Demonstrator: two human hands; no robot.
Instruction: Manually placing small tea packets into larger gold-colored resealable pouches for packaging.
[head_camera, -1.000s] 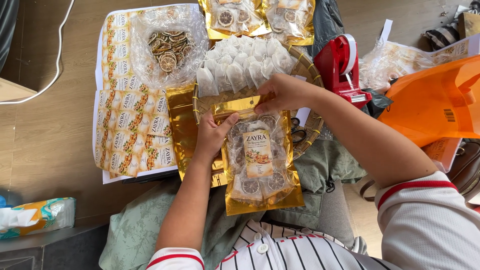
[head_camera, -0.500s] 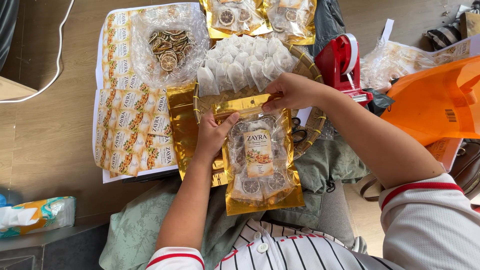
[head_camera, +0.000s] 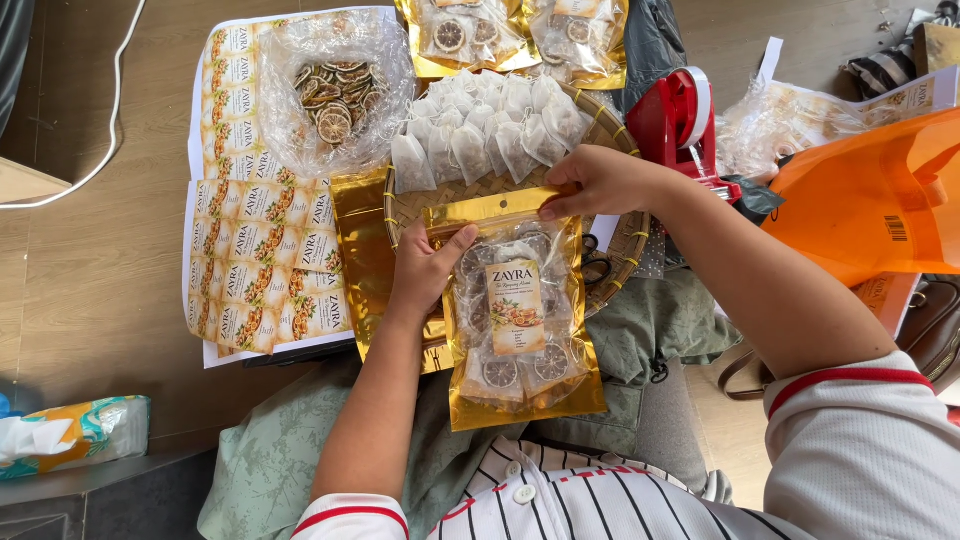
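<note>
What I can't make out from the head camera

My left hand (head_camera: 428, 268) covers the left edge of the gold pouch (head_camera: 520, 310), and my right hand (head_camera: 598, 180) hides its top right corner, so I can't tell whether the seal is closed. The woven tray (head_camera: 625, 250) is mostly buried under white sachets (head_camera: 480, 135) and the pouch. Two filled gold pouches (head_camera: 520, 35) are cut off by the top edge. The orange bag (head_camera: 870, 200) runs off the right side; its contents are hidden.

Probably a home packing spot on a wooden floor (head_camera: 80, 300): label sheets (head_camera: 262, 265), woven tray (head_camera: 610, 255) of sachets (head_camera: 490, 125), red sealer (head_camera: 680, 120).
</note>
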